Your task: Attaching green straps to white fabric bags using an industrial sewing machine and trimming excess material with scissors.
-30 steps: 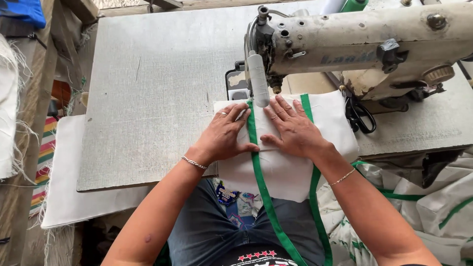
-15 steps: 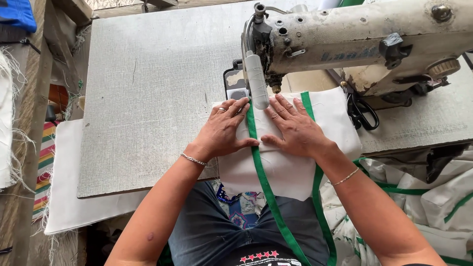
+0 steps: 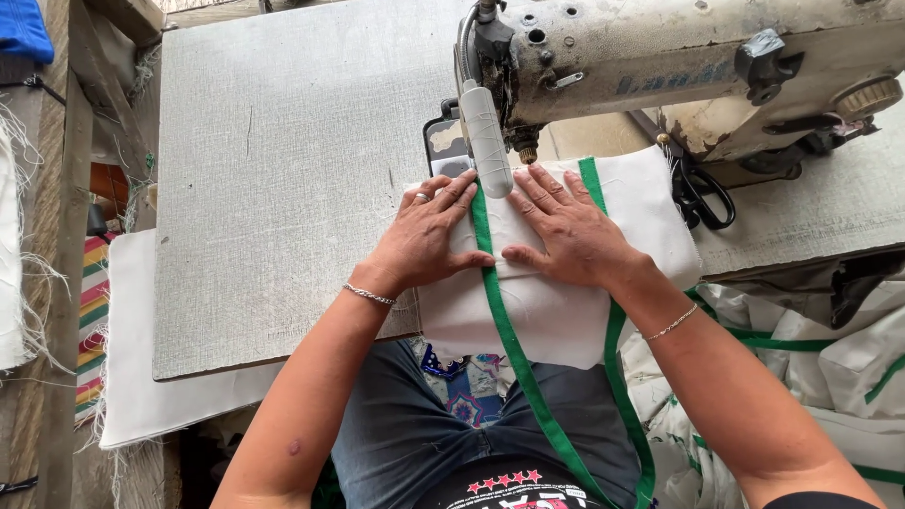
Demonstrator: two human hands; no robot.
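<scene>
both hands, left (image 3: 426,243) and right (image 3: 570,234), press flat, ungripping, on white fabric (image 3: 551,311) beside its green trim (image 3: 500,302)

A dark phone (image 3: 443,141) lies flat on the desk (image 3: 283,188) just left of the sewing machine (image 3: 660,66), its screen pale and glary.

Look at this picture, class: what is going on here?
A person sits at a sewing machine on a grey table. Both hands lie flat on white cloth with green trim, the left hand and the right hand on either side of a green strip, fingertips near the needle. Black scissors lie beside the machine.
</scene>
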